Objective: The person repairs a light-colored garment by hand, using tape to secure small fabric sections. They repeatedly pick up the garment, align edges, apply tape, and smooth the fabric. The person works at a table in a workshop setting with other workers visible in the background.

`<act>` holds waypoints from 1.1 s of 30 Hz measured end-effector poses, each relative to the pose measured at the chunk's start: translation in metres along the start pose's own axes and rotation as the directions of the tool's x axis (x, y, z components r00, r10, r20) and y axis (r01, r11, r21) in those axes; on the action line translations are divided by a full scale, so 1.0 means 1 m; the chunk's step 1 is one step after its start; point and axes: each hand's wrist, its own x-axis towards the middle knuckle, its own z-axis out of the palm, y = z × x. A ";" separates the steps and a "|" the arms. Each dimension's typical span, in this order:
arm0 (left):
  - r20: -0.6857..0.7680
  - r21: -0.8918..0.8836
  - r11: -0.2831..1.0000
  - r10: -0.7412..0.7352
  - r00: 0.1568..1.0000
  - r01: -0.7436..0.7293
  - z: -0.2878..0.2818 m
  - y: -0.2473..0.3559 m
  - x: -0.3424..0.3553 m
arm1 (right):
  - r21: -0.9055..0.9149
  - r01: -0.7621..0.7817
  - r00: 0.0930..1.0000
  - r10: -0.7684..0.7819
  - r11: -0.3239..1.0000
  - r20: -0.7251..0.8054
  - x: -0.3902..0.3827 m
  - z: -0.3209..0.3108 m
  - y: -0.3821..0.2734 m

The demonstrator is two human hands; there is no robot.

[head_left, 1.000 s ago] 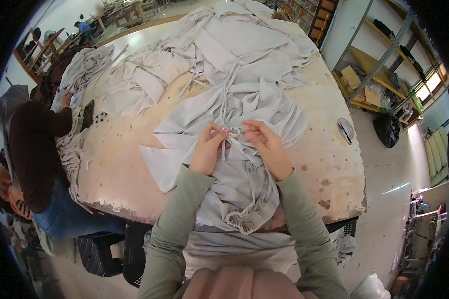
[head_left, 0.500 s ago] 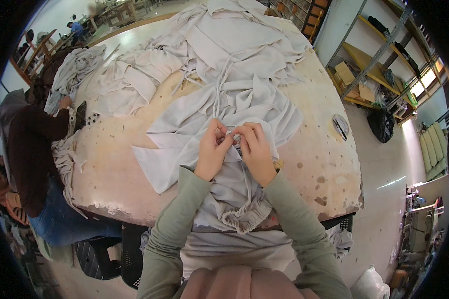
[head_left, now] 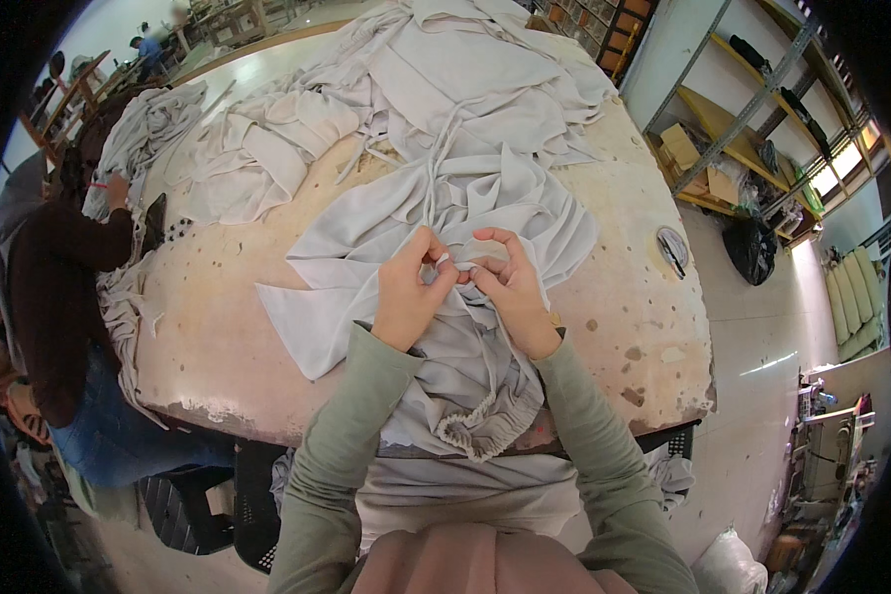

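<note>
I see the left hand (head_left: 409, 294) pinching a narrow pale-grey cloth strip (head_left: 463, 265) that could slip if the half-open right hand (head_left: 518, 297), grip unclear, tugs.

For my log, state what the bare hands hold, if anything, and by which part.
The left hand pinches a bit of the crumpled light-grey cloth garment near its middle; whether the right hand grips it too cannot be told.

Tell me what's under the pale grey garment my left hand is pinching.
The worn wooden-toned tabletop shows to the left and right of the pale grey garment, which lies bunched on it. Anything else beneath the folds is covered and can't be seen.
</note>
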 end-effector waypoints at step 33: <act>0.220 0.122 0.959 -0.277 0.935 0.256 0.005 0.033 -0.079 | -0.650 -0.526 0.836 0.471 0.548 -0.280 -0.068 -0.056 -0.043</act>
